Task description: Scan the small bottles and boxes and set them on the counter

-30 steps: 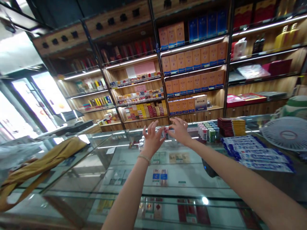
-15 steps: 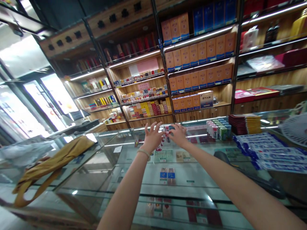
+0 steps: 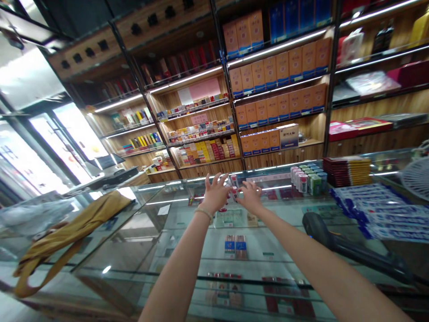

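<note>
On the glass worktop [image 3: 258, 241], a scanner [image 3: 317, 228] lies beside your right forearm; packets [image 3: 382, 212], a stack [image 3: 346, 172] and a can group [image 3: 308, 179] stand beyond. Cans [image 3: 233, 180] stand between your left hand [image 3: 216, 197], fingers spread, and right hand [image 3: 250, 196], fingers curved; whether either grips cannot be told. The frame cuts off a white grille [image 3: 418, 176]. Glass extends from your hands toward the near edge.
</note>
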The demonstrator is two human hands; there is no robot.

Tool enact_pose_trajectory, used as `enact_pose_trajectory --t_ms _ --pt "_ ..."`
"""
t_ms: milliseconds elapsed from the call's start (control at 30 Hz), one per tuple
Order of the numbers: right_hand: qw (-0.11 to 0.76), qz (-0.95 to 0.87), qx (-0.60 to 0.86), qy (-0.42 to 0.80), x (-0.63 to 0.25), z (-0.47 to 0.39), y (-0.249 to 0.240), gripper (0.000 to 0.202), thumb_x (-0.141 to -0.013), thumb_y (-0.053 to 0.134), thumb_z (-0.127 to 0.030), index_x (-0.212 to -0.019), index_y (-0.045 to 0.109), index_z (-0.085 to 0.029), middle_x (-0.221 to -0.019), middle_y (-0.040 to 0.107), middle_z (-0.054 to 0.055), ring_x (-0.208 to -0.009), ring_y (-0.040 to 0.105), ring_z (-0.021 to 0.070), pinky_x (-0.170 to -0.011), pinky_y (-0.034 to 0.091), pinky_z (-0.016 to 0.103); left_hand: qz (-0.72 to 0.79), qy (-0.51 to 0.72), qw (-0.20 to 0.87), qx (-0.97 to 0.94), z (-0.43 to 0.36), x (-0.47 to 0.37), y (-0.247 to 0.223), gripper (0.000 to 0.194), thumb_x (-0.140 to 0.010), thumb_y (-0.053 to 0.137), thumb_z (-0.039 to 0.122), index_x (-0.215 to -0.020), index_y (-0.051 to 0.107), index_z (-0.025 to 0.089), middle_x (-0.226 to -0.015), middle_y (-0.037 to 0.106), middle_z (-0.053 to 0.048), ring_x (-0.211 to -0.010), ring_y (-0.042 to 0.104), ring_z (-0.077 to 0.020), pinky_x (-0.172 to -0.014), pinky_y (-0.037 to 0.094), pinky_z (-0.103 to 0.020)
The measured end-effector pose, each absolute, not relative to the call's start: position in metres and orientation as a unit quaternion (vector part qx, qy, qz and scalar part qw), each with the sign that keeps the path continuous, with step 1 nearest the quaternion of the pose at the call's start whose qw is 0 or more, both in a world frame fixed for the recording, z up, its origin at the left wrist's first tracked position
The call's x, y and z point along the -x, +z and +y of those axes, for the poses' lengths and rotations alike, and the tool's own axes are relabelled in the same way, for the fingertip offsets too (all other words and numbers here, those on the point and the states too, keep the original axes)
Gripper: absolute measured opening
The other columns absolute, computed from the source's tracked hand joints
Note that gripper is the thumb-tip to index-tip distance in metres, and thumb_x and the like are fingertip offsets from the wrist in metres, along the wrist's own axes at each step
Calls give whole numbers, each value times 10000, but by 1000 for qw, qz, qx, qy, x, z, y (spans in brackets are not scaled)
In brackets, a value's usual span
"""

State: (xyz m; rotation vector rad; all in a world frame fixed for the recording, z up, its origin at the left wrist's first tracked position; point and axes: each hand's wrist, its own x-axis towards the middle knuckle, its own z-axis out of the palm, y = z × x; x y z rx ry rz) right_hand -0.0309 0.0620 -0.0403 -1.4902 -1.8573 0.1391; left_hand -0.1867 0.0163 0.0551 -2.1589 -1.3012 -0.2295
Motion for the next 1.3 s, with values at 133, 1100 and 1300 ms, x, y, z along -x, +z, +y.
enact_pose_trajectory --t_ms 133,1100,1300 --pt "326 -731 597 54 31 59 -45 187 -824 716 -360 -984 747 -268 -1562 432 77 -1444 279 297 -1113 206 531 -497 -79 292 813 18 187 56 350 -865 601 212 -1135 741 386 -1589 421 -28 -1465 314 -348 -1190 38 -700" --pt "338 -692 638 10 51 115 -47 162 -870 654 -267 -994 750 -225 -1509 488 98 -1423 288 321 -1093 242 576 -544 -20 243 803 88 180 60 316 -885 576 312 -1135 743 410 -1581 426 4 -1482 280 -363 -1184 42 -722" --pt "336 -701 629 -1 50 116 -47 183 -877 643 -274 -1016 745 -216 -1487 503 111 -1406 303 325 -1094 257 570 -545 -21 239 803 92 180 59 335 -868 589 309 -1151 733 418 -1590 417 13 -1474 287 -370 -1179 22 -722"
